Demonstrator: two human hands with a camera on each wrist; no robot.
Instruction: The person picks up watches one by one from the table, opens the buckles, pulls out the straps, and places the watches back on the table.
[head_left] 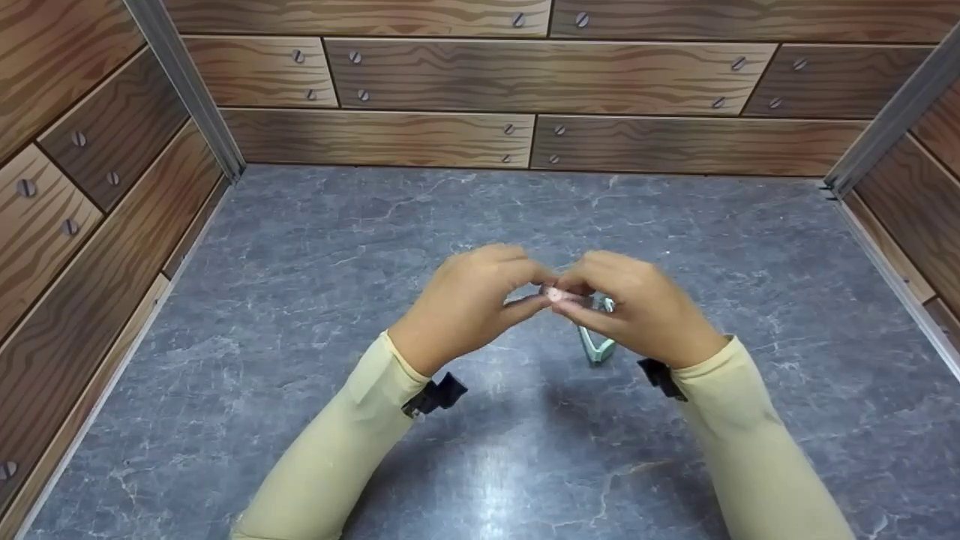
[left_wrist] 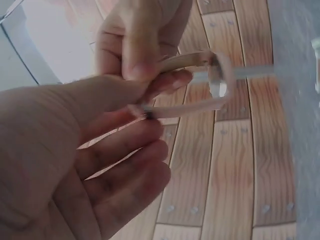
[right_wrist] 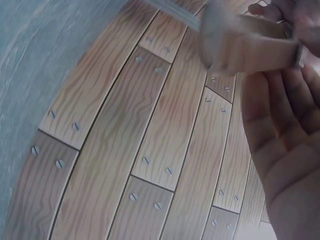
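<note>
A pale pink wristwatch (head_left: pixel 553 294) is held up between the two hands in the middle of the head view. My left hand (head_left: pixel 476 304) pinches the strap between thumb and forefinger. From the other side my right hand (head_left: pixel 637 307) grips it too, with thumb and fingers. In the left wrist view the strap (left_wrist: pixel 192 108) makes a loop, and its ends are hidden at the fingertips. The right wrist view shows the watch (right_wrist: pixel 260 52) blurred above the right fingers. Partly behind the right hand, a mint-green loop-shaped band (head_left: pixel 598 354) lies on the table.
The table (head_left: pixel 337 225) has a grey marbled top. Wood-patterned panels (head_left: pixel 555 75) stand at the back and on both sides, with metal posts (head_left: pixel 191 86) at the corners. Each wrist carries a small black mount (head_left: pixel 436 395).
</note>
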